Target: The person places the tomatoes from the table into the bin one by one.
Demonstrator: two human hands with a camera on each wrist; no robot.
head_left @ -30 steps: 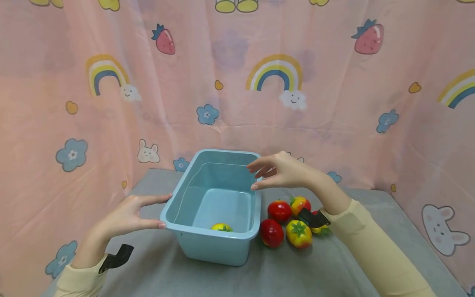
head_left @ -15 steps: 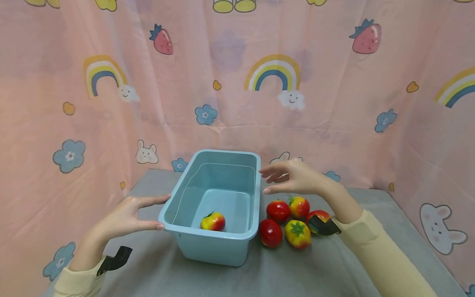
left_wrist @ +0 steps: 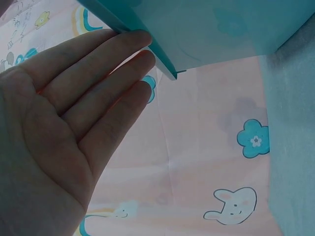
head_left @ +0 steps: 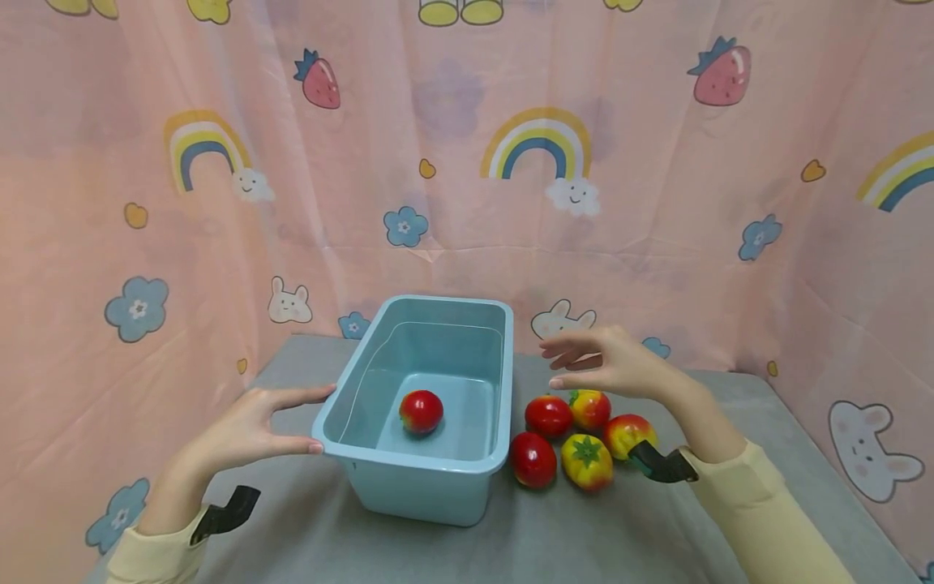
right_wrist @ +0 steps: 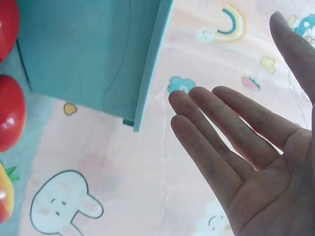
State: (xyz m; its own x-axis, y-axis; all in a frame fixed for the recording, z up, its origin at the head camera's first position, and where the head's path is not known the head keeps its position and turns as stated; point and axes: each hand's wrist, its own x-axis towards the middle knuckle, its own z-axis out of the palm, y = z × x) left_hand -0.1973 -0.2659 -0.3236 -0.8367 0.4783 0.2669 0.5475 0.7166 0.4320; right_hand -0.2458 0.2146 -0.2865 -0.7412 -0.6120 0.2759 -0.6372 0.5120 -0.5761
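Note:
A pale blue plastic tub (head_left: 409, 461) stands on the grey table. Inside, away from its walls, lies one shiny red tomato-like fruit (head_left: 421, 411). My left hand (head_left: 244, 426) touches the tub's left rim with its fingers and thumb spread apart; in the left wrist view the fingers (left_wrist: 106, 81) look straight against the rim. To the right of the tub, my right hand (head_left: 613, 365) hovers with relaxed fingers and holds nothing. Below it sit several similar fruits, among them a red one (head_left: 533, 460) and a yellow one with a green star-shaped top (head_left: 587, 462).
A pink patterned curtain (head_left: 452, 162) hangs behind and along the sides of the grey table (head_left: 584, 535). Both sleeves carry a black strap-like piece (head_left: 662, 464) at the wrist. The fruit cluster lies close to the tub's right wall.
My right hand has moved right, from the tub's right rim to above the fruits. The fruit in the tub has rolled away from the near wall, its red side now showing. My left hand stays put.

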